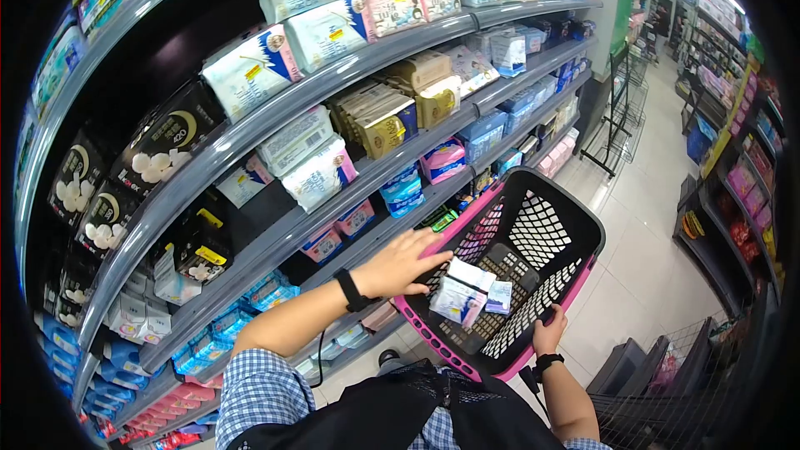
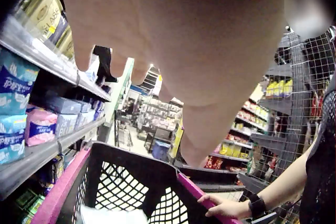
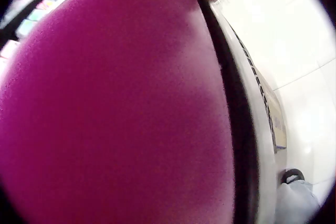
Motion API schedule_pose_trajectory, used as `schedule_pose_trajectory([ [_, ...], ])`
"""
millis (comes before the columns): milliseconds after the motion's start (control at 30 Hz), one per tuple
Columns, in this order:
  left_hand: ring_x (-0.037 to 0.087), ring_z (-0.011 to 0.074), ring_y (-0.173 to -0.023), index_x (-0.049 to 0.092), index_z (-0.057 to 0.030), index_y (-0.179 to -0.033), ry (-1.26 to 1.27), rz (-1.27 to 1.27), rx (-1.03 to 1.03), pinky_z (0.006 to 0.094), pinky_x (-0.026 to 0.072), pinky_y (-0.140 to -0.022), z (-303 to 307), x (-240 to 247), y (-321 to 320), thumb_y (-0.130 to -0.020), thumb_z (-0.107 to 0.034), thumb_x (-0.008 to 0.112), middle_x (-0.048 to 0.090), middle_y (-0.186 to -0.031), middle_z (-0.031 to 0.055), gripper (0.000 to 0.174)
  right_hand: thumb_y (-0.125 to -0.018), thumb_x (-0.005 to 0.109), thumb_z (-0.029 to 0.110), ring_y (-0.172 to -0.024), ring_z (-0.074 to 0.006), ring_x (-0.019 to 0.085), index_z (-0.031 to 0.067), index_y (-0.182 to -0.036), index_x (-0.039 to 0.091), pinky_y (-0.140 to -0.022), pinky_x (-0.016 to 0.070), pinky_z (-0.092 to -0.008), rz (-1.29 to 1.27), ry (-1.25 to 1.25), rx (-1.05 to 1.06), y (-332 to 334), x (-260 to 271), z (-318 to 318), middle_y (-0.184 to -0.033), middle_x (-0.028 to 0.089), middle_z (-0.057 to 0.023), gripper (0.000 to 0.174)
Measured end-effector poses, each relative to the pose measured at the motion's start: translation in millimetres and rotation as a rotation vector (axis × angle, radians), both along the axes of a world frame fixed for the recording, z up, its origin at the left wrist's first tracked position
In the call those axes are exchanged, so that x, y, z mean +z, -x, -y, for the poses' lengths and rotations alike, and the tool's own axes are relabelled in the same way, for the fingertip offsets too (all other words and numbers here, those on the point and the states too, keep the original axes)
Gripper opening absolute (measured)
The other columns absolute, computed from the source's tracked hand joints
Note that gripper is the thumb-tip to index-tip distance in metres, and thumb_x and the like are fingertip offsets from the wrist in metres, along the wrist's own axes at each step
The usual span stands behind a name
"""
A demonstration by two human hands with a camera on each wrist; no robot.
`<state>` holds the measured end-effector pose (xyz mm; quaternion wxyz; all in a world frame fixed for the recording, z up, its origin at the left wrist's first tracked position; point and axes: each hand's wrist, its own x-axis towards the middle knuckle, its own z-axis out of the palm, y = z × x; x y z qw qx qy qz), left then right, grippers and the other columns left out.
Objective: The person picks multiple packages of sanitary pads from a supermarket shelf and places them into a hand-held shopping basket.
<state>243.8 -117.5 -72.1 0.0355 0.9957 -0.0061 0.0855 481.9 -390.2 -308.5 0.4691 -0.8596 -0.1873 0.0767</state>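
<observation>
A black mesh shopping basket (image 1: 533, 225) with a pink rim (image 3: 115, 103) is in front of the person, partly filling the head view. My right hand (image 1: 548, 332) grips its right rim, the fingers curled over the edge. Over the left rim hovers my left hand (image 1: 402, 265), fingers extended and thumb apart, holding nothing. Inside the basket lie a white and lilac pack (image 1: 457, 300) and a smaller blue and white pack (image 1: 498, 297). The left wrist view shows the left palm (image 2: 178, 35) large above the basket.
Shelves of sanitary pad packs (image 1: 317, 171) curve along the left side. A black wire rack (image 1: 617, 117) stands ahead beside the tiled aisle (image 1: 646, 225). More stocked shelves (image 1: 746, 192) line the right, with a wire mesh panel (image 1: 692, 375) nearer.
</observation>
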Motion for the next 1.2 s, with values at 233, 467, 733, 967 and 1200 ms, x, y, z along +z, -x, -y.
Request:
schedule_pose_trajectory([
  [233,0.036,0.0374,-0.117,0.046,-0.0075,-0.121,-0.22,0.447,0.45,0.0473,0.0297,-0.097,-55.6,69.8,38.7,-0.066,-0.021,0.071,0.039,-0.125,0.0191,0.062,-0.064,0.056,-0.003,-0.107,-0.0344,0.043,0.0077,-0.112,0.045,-0.095,0.0359,-0.0369,0.01,-0.037,0.0,-0.3,-1.5,-2.8,-0.113,0.039,-0.0173,0.05],
  [467,0.032,0.0418,-0.117,0.041,0.0009,-0.123,-0.359,0.749,0.95,0.0456,0.0255,-0.099,-113.3,82.2,90.1,-0.073,-0.024,0.066,0.037,-0.124,0.027,0.062,-0.065,0.056,-0.004,-0.107,-0.0349,0.043,0.0068,-0.112,0.045,-0.095,0.0357,-0.0374,0.0,-0.035,0.003,-1.3,-3.9,-3.5,-0.113,0.039,-0.0175,0.05],
  [733,0.045,0.0356,-0.112,0.045,0.0019,-0.121,0.01,0.811,1.118,0.0399,0.0332,-0.096,-170.7,91.3,122.0,-0.067,-0.038,0.074,0.048,-0.121,0.0237,0.073,-0.065,0.057,-0.004,-0.108,-0.0348,0.042,0.0071,-0.113,0.044,-0.096,0.0348,-0.0372,0.013,-0.007,-0.003,-0.7,-2.0,-3.4,-0.114,0.038,-0.0174,0.051],
  [967,0.047,0.0291,-0.114,0.045,0.0027,-0.122,0.342,0.842,1.08,0.0339,0.0359,-0.094,-160.8,97.0,117.5,-0.072,-0.037,0.071,0.05,-0.121,0.0211,0.069,-0.065,0.058,-0.002,-0.108,-0.0345,0.042,0.0067,-0.114,0.045,-0.096,0.0345,-0.037,0.046,0.018,0.008,-0.9,-2.3,-2.5,-0.114,0.039,-0.0173,0.052],
  [1200,0.031,0.0323,-0.127,0.038,-0.0038,-0.13,-0.362,0.645,1.021,0.0363,0.0245,-0.104,-299.4,26.1,253.7,-0.088,-0.036,0.046,0.036,-0.134,0.0202,0.053,-0.065,0.055,-0.004,-0.106,-0.0323,0.043,0.0062,-0.115,0.044,-0.096,0.0345,-0.0363,0.014,0.009,0.017,-1.1,0.2,-3.7,-0.11,0.04,-0.0153,0.053],
])
